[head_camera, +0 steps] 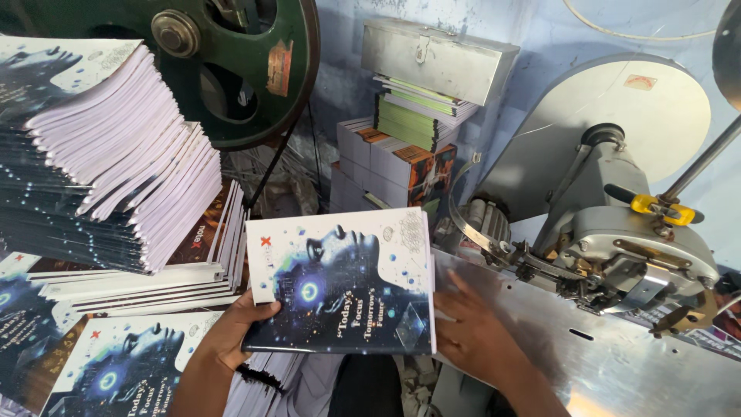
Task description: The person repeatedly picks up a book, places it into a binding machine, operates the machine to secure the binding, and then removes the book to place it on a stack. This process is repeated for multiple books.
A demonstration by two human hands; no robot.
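Both hands, left [231,332] gripping the booklet [343,282] and right [471,328] apparently spread flat beside it, should square its spine toward the stitching machine [617,247].

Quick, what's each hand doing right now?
Left hand: closed on the lower left corner of the dark-covered booklet, holding it up.
Right hand: open, fingers spread against the booklet's right edge, over the metal machine table.

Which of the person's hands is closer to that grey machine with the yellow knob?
Right. The right hand rests on the metal plate just below the machine, at the notebook's right edge. The left hand grips the notebook's lower left corner, on its far side from the machine.
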